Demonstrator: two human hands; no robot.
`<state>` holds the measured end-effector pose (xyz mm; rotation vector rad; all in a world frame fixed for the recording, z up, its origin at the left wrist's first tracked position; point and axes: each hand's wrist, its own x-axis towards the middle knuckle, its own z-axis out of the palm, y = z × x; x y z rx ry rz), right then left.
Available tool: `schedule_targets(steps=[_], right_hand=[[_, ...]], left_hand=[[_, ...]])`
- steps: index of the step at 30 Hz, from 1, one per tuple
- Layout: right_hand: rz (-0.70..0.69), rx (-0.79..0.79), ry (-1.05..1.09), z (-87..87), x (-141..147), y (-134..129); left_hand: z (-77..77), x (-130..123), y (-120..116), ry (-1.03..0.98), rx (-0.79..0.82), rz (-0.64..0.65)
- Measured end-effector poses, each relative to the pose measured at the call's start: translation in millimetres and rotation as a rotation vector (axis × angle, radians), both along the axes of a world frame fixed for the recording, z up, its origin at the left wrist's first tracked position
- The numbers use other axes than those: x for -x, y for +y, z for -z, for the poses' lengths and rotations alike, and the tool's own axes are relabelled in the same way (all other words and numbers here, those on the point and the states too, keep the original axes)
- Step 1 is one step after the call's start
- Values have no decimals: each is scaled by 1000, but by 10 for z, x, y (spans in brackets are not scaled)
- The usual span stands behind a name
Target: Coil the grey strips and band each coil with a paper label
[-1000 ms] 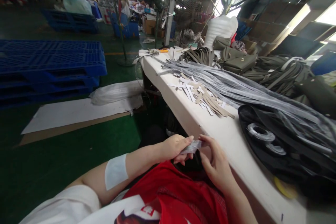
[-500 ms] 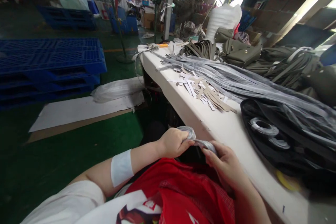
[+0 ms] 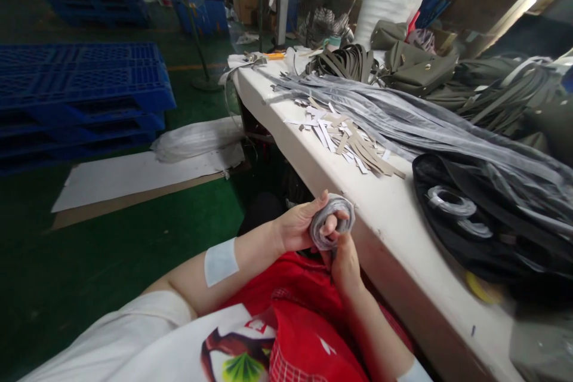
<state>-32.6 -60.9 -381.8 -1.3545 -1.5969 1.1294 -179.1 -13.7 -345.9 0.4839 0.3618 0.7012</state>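
Observation:
A coiled strap in clear plastic wrap (image 3: 319, 228) forms a grey ring above my lap, just off the table's front edge. My left hand (image 3: 299, 225) grips the ring from its left side, thumb up along the rim and fingertips poking through the centre hole. At the lower right of the ring, my right hand (image 3: 345, 259) holds its edge, the thumb pressed against it. Long plastic-wrapped straps (image 3: 394, 110) lie along the table, and two finished-looking coils, one of them a pale ring (image 3: 451, 203), rest on a black bag (image 3: 430, 236).
The white table (image 3: 403, 262) runs diagonally to my right. Paper and tan strip scraps (image 3: 353, 137) lie on it, with olive bags (image 3: 418, 68) behind. Blue pallets (image 3: 80, 83) stand on the green floor at left, near a white board (image 3: 120, 176).
The strap, earlier stretched between my hands, is now a round coil. My right hand has moved left to meet my left hand, which has turned so its fingers pass through the ring.

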Motion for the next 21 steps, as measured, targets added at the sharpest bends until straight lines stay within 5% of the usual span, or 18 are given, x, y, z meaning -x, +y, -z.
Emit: schedule_targets(steps=[3,7,9,12,14,18,21], right_hand=[[117,-50,34,-85,-139,24],[-249,87,-239,-283,-562,21],[-435,193,-418,-339,-663,-11],[-434,218,-456,-314,-637,-63],[-381,219,-365,-247,-583,-87],[-294,205,-186,-124,-549,-116],[-223,209,-90,-117,-593,-104]], left_hand=[[51,-36,-68,9,-44,-59],[224,8,-161,490,-440,-218],[296,-13,-217,699,-750,-166],[342,-107,-293,801,-1075,-25],[349,-164,-309,849,-1095,-89],[364,-189,-269,888,-831,-336],[371,-164,-236,820,-626,-290]])
